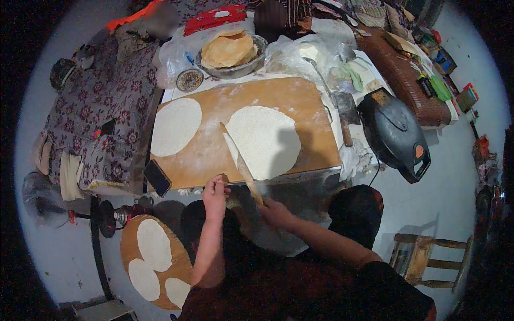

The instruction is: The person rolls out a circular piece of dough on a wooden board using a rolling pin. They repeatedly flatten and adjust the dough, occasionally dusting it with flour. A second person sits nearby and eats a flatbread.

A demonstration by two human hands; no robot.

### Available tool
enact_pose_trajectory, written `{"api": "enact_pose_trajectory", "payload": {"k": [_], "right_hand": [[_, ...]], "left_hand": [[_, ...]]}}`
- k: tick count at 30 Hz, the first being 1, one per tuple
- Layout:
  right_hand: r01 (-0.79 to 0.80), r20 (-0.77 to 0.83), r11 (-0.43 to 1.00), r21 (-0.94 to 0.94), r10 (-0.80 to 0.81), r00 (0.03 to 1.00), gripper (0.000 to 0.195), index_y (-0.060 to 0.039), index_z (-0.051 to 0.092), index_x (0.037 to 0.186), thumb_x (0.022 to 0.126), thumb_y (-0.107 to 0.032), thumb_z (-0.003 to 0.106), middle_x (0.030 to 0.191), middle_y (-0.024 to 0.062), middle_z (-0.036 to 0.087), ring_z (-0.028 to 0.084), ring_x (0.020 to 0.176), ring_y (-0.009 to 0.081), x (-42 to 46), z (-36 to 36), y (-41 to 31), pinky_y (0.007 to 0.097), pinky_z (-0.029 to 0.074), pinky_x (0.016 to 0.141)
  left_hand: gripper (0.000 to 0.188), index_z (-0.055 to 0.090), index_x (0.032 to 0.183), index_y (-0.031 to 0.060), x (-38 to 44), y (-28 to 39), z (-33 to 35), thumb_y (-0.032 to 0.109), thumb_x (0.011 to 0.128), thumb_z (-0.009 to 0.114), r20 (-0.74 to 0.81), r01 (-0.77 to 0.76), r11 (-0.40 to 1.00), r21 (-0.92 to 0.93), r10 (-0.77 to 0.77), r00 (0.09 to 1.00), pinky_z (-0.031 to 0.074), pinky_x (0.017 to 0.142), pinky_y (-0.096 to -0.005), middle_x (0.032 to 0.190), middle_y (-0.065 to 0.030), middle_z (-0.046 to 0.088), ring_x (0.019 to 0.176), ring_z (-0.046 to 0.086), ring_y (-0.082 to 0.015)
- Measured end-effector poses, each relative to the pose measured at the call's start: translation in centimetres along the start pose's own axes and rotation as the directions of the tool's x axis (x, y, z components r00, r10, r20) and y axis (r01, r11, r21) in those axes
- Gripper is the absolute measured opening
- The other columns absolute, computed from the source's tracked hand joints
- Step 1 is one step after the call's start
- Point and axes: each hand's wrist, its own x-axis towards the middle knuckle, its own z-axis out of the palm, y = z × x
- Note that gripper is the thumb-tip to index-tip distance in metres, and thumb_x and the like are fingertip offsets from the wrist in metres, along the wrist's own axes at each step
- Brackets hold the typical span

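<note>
My right hand (277, 214) grips the near end of a slim, tapered wooden rolling pin (241, 164). The pin slants up and left along the left edge of a large, thin round of dough (257, 140). A shadow falls across this round's right side. Both lie over a floured wooden board (217, 92). Just left of the pin, by the board's front edge, my left hand (216, 194) is raised with loosely bent fingers and nothing visible in it. A second flat dough round (176, 126) rests at the board's left end.
A steel basin (237, 72) heaped with browned flatbreads (229, 48) stands behind the board. To the right sit a cleaver-like tool (346, 108) and a black electric griddle (395, 132). A phone (156, 177) overlaps the front-left corner. Lower left, a round board (156, 257) holds dough rounds.
</note>
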Motion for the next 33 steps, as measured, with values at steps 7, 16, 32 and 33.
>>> {"api": "enact_pose_trajectory", "payload": {"k": [7, 16, 32, 33], "right_hand": [[0.186, -0.166, 0.945, -0.269, -0.236, 0.958, 0.045, -0.0073, 0.054, 0.141, 0.102, -0.029, 0.059, 0.119, 0.023, 0.071, 0.07, 0.108, 0.041, -3.4, -1.0, -3.3, 0.0483, 0.056, 0.091], [0.034, -0.715, 0.754, -0.656, -0.635, 0.294, 0.032, -0.0129, 0.064, 0.126, 0.094, -0.016, 0.06, 0.11, 0.0219, 0.067, 0.067, 0.1, 0.0415, 0.8, -15.9, 1.1, 0.0475, 0.056, 0.085], [-0.45, -0.745, 0.618, -0.644, -0.64, 0.186, 0.017, -0.0112, 0.061, 0.097, 0.08, -0.011, 0.063, 0.091, 0.0087, 0.057, 0.061, 0.087, 0.0286, 4.4, -19.2, 1.7, 0.0427, 0.052, 0.066], [-0.486, -0.751, 0.602, -0.633, -0.629, 0.199, 0.017, -0.0106, 0.061, 0.096, 0.08, -0.011, 0.064, 0.091, 0.0085, 0.058, 0.062, 0.086, 0.0276, 4.4, -19.3, 1.3, 0.0419, 0.052, 0.064]], "left_hand": [[0.024, 0.062, 0.12, 0.0043, -2.4, -0.5, 0.8, 0.026, 0.108, 0.057, 0.032, 0.268, 0.937, -0.226, -0.268, 0.963, 0.051, 0.065, -0.0292, 0.097, -0.0059, 0.069, 0.077, 0.066, -0.0149], [0.023, 0.062, 0.103, 0.0068, -4.9, -8.5, 5.6, 0.029, 0.108, 0.056, 0.316, 0.171, 0.961, -0.219, -0.096, 0.944, 0.051, 0.061, -0.0316, 0.086, -0.0046, 0.066, 0.071, 0.063, -0.0154], [0.021, 0.064, 0.093, 0.0045, -3.7, -13.0, 6.2, 0.024, 0.099, 0.058, 0.443, 0.208, 0.969, 0.13, -0.244, 0.862, 0.05, 0.054, -0.0343, 0.076, -0.0059, 0.063, 0.064, 0.062, -0.0177], [0.022, 0.065, 0.095, 0.004, -3.2, -14.4, 6.2, 0.024, 0.099, 0.058, 0.473, 0.23, 0.967, 0.109, -0.253, 0.844, 0.05, 0.054, -0.0342, 0.077, -0.0065, 0.063, 0.065, 0.063, -0.0177]]}}
